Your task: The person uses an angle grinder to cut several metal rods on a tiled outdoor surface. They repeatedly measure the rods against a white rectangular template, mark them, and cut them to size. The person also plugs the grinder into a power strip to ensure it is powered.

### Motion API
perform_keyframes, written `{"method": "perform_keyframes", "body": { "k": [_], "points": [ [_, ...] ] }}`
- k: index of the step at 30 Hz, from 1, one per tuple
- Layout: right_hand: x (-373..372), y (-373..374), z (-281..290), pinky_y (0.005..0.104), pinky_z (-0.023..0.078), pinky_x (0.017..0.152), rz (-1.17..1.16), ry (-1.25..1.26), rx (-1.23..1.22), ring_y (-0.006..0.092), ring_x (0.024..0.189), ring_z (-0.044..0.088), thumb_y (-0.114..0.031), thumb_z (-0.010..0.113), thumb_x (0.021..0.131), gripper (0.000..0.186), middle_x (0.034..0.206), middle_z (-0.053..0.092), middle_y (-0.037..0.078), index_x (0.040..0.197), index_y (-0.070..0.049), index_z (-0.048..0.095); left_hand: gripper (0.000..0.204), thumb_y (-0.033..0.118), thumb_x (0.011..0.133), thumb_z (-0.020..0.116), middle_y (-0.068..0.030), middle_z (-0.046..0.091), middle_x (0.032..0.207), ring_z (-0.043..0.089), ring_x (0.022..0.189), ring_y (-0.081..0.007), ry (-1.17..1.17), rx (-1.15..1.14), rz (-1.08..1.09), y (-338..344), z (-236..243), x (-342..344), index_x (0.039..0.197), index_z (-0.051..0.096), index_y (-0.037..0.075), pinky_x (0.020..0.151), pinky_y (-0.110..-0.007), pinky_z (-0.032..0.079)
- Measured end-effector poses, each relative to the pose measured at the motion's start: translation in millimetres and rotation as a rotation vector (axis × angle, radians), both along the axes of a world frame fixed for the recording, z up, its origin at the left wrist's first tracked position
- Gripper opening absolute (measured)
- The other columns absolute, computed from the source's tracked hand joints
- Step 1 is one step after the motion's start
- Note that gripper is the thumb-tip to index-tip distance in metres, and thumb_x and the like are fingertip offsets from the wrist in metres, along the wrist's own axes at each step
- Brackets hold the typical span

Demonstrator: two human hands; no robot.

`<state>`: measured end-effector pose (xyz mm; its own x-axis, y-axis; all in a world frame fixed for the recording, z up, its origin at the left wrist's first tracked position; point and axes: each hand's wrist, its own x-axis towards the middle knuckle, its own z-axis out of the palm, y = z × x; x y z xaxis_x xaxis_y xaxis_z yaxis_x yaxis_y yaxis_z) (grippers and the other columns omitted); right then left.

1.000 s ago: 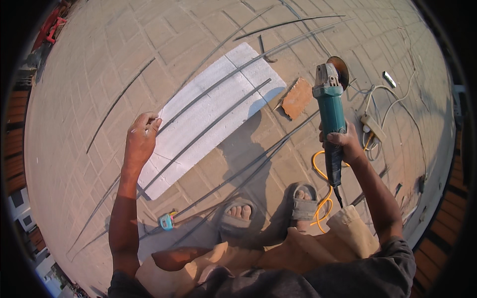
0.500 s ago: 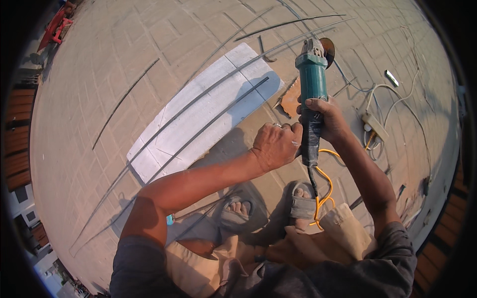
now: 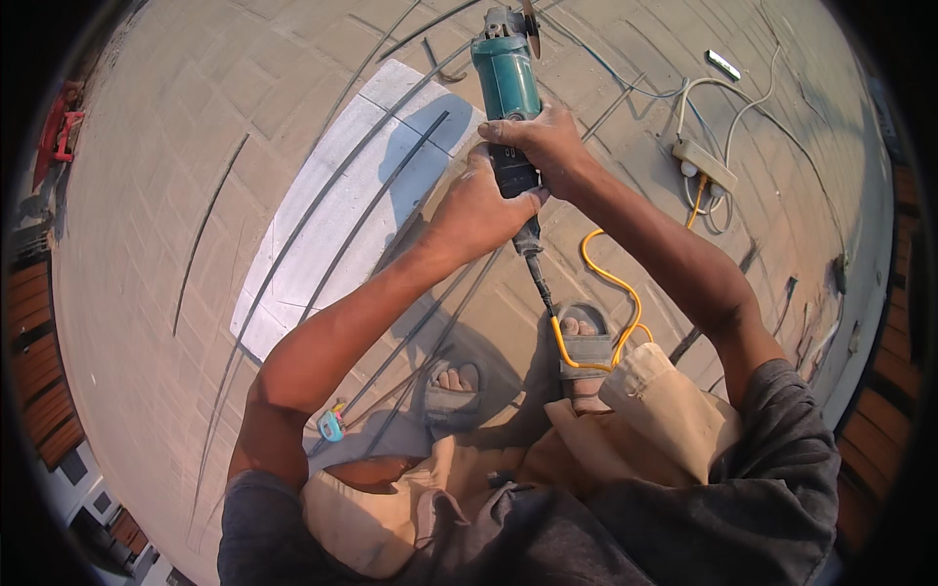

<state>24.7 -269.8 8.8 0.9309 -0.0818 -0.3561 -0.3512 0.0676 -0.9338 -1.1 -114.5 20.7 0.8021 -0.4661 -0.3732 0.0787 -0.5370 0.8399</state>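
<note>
My left hand (image 3: 489, 205) grips the black handle of a teal angle grinder (image 3: 506, 76), low on the tool near its cord. Just above it, my right hand (image 3: 537, 146) is closed around the grinder where the teal body meets the handle. The disc points away from me at the top of the view. Beneath and left of the tool lies a white board (image 3: 334, 225) with thin cut lines, and long dark metal rods (image 3: 410, 151) lie across it. An orange cord (image 3: 618, 273) runs from the grinder's lead down beside my right sandal (image 3: 586, 347).
More rods (image 3: 210, 234) lie on the paving (image 3: 147, 293). A cyan tape measure (image 3: 330, 425) is by my left foot. A power strip (image 3: 703, 164) with tangled cables lies at right, below a small silver object (image 3: 723, 64). Red items (image 3: 68, 127) stand at the far left edge.
My left hand has come across from beside the board and closed on the grinder's handle. The grinder and right hand have moved up and leftward, to the top middle of the view.
</note>
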Motion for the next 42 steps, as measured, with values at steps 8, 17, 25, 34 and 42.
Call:
{"method": "perform_keyframes", "body": {
  "k": [8,17,25,34,42],
  "points": [
    [0,-9,-9,0.0325,0.058,0.07,0.077,0.077,0.41,0.018,0.073,0.068,-0.01,0.084,0.077,0.039,0.087,0.065,0.008,0.105,-0.001,0.057,0.069,0.035,0.088,0.067,-0.0219,0.066,0.115,0.066,0.108,-0.0284,0.015,-0.053,-0.013,10,-4,-4,0.134,0.046,-0.011,0.096,-0.039,0.051],
    [-6,20,-33,0.0337,0.057,0.066,-0.154,-0.023,0.174,0.0189,0.073,0.067,-0.006,0.082,0.075,0.045,0.089,0.063,0.011,0.108,0.0,0.053,0.068,0.038,0.086,0.064,-0.0321,0.068,0.103,0.068,0.101,-0.0451,-0.167,0.261,0.023,1,-17,-9,0.129,0.043,-0.011,0.094,-0.052,0.05],
    [-5,20,-24,0.031,0.055,0.062,-0.128,-0.122,-0.028,0.0151,0.069,0.064,-0.012,0.08,0.069,0.045,0.084,0.062,0.007,0.103,-0.002,0.053,0.059,0.04,0.086,0.068,-0.0271,0.07,0.091,0.069,0.091,-0.0429,-0.308,0.326,-0.005,-5,-16,-9,0.111,0.053,-0.011,0.091,-0.051,0.048],
    [9,19,-30,0.0306,0.052,0.06,-0.17,-0.084,0.016,0.0142,0.066,0.062,-0.011,0.078,0.069,0.038,0.082,0.062,0.005,0.099,-0.003,0.056,0.058,0.039,0.086,0.066,-0.0293,0.07,0.101,0.069,0.099,-0.0432,-0.316,0.319,0.057,-8,-23,1,0.116,0.05,-0.008,0.1,-0.054,0.041],
    [22,-7,-40,0.0309,0.055,0.06,-0.017,-0.067,0.198,0.015,0.065,0.063,-0.009,0.075,0.07,0.04,0.085,0.063,0.007,0.104,-0.001,0.055,0.067,0.042,0.089,0.066,-0.0306,0.066,0.109,0.065,0.109,-0.0432,-0.178,0.286,-0.007,-1,-2,7,0.127,0.048,-0.01,0.097,-0.048,0.048]
  ]
}}
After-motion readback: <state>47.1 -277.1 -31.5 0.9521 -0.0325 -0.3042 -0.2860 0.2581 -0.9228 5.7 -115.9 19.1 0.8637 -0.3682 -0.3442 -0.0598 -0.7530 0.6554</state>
